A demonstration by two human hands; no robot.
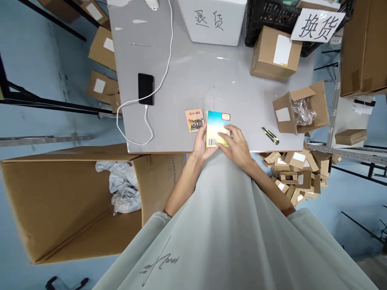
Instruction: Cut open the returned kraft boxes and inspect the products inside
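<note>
Near the table's front edge, my left hand grips the left and lower side of a small book. The book's cover fades from blue to yellow, with a barcode at the lower left and a red-rimmed label at the top. My right hand has its fingers on the book's right side and across its face. Just left of the book, a small pink booklet with a colourful picture lies flat on the table, close to my left fingertips.
A phone with a white cable lies left. At right are a yellow-black utility knife, an open carton with clear wrap and a closed carton. A white bin and black crate stand behind. A large open box stands lower left.
</note>
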